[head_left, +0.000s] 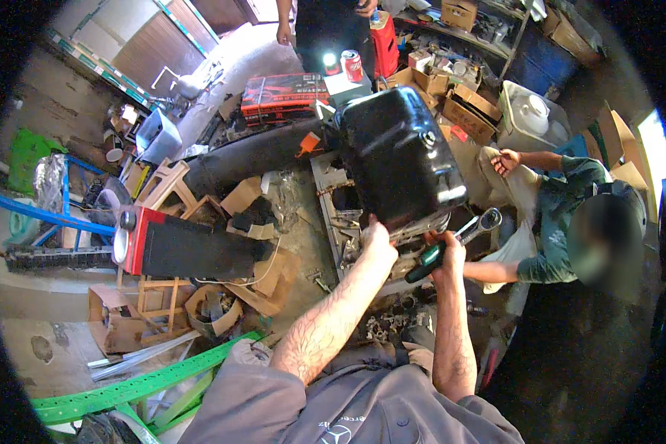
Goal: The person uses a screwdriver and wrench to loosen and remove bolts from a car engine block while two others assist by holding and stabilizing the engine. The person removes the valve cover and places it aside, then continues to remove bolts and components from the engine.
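Observation:
A large black oil pan [399,159] sits bottom-up on an engine in front of me. My left hand [378,243] is at the pan's near edge, fingers curled; what they hold, if anything, is hidden. Just right of it, my right hand [449,255] is wrapped round the handle of a ratchet [427,260], which has a green and black grip. Its shiny round head [489,219] points up and right, beside the pan's near right corner. Engine parts [414,248] show in the gap below the pan, partly covered by my hands.
At right a co-worker [570,222] in a dark green shirt sits close, one arm reaching behind my right wrist. Another person [325,29] stands at the far side. A red and black machine [192,244], cardboard boxes [470,111] and a green metal frame [148,385] surround the spot.

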